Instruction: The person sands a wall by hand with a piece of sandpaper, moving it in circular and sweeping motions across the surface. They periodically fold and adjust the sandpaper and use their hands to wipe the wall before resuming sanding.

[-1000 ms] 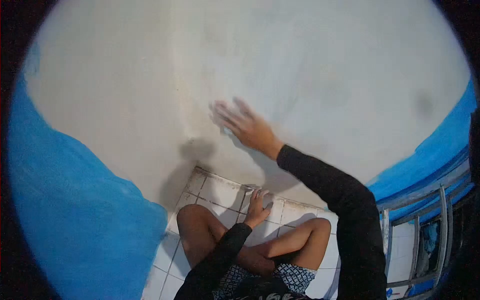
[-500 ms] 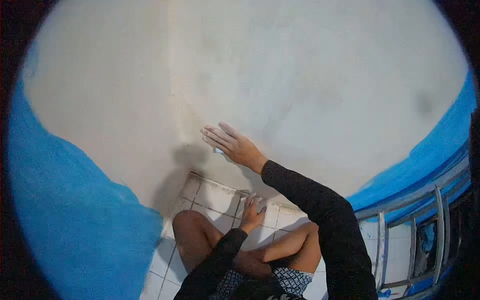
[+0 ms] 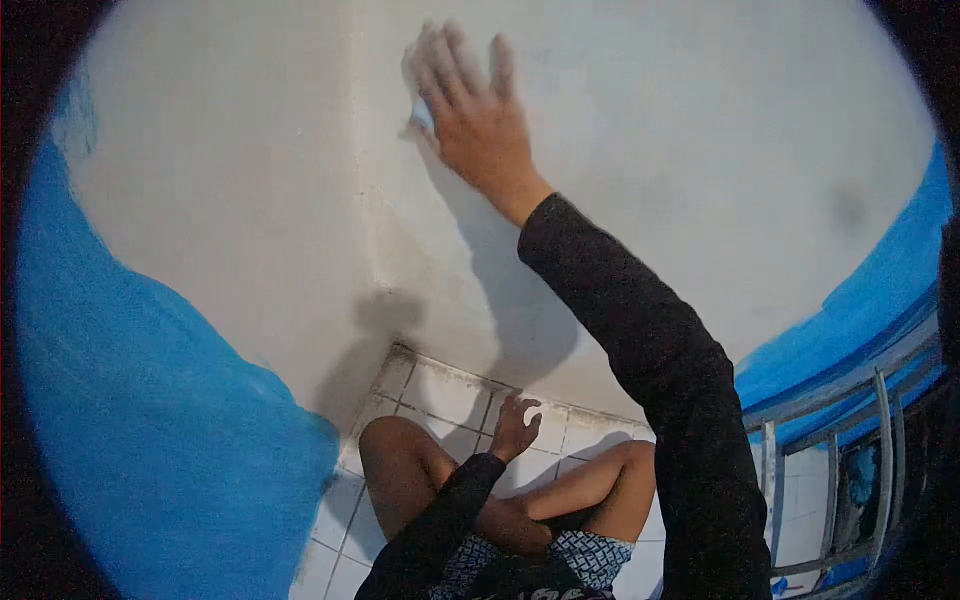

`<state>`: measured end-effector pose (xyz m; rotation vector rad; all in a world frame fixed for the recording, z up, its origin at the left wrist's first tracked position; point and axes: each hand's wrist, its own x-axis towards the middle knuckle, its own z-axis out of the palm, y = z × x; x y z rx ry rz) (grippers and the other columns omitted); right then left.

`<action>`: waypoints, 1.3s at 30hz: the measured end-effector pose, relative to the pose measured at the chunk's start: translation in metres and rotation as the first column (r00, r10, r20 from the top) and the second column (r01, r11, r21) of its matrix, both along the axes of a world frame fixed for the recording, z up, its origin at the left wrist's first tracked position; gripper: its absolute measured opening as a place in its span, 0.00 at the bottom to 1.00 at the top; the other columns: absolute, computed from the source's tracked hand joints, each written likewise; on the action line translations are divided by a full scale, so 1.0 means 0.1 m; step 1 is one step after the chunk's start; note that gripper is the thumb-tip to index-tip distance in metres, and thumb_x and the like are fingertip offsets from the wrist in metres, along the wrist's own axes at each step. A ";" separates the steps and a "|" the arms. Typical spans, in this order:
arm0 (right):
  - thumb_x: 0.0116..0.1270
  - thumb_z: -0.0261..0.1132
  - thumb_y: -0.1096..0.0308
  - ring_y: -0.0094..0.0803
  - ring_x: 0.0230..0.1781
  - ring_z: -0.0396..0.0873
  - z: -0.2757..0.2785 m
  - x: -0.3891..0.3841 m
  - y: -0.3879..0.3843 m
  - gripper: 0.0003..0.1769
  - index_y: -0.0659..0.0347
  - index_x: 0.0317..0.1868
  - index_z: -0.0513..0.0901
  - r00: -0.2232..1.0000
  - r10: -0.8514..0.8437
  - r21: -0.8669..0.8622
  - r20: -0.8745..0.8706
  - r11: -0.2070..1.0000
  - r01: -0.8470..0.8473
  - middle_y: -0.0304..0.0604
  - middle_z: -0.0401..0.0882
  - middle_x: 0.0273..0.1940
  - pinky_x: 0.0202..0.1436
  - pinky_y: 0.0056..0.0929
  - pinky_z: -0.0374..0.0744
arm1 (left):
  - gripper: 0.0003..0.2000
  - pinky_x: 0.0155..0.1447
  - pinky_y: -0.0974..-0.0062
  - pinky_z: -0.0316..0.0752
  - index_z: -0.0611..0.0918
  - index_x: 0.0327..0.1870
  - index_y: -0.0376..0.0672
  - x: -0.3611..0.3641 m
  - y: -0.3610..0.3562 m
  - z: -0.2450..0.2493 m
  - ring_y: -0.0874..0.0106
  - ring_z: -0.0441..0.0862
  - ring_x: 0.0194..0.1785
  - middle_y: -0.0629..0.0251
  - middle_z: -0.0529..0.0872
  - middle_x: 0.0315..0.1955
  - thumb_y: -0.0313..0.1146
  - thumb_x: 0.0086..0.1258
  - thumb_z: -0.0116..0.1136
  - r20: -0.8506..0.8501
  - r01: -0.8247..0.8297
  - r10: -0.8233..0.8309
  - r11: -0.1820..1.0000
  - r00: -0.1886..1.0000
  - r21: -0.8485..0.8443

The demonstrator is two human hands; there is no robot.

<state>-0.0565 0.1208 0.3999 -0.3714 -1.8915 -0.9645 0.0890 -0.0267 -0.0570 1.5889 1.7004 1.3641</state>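
Note:
High on the pale wall (image 3: 640, 130), my right hand (image 3: 475, 115) lies with its fingers stretched out, dusted white and blurred at the tips. Under it, by the thumb, shows the edge of a small light-blue sheet, apparently sandpaper (image 3: 423, 117), pressed to the wall; the rest is hidden by the palm. My left hand (image 3: 515, 428) is low, in front of my crossed legs and near the foot of the wall. Its fingers curve with a gap between thumb and forefinger, and nothing shows in it.
Blue paint (image 3: 170, 400) covers the lower left wall, and more blue (image 3: 850, 310) lies at the right. White floor tiles (image 3: 440, 390) meet the wall at a dirty edge. A metal ladder-like frame (image 3: 885, 450) stands at the lower right. A wall corner runs upward left of my right hand.
My right hand has slid up the wall with the light sheet under it. My left hand has come away from the wall's foot slightly, its fingers more curled.

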 end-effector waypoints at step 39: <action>0.73 0.55 0.47 0.29 0.79 0.53 -1.04 0.22 -0.20 0.40 0.59 0.78 0.58 0.824 0.059 -0.047 0.564 0.998 -0.039 0.36 0.56 0.78 0.83 0.43 0.50 | 0.17 0.69 0.50 0.64 0.79 0.54 0.45 0.07 -0.02 -0.16 0.48 0.67 0.69 0.49 0.75 0.59 0.34 0.65 0.65 -0.033 0.025 -0.028 0.997 0.999 -0.070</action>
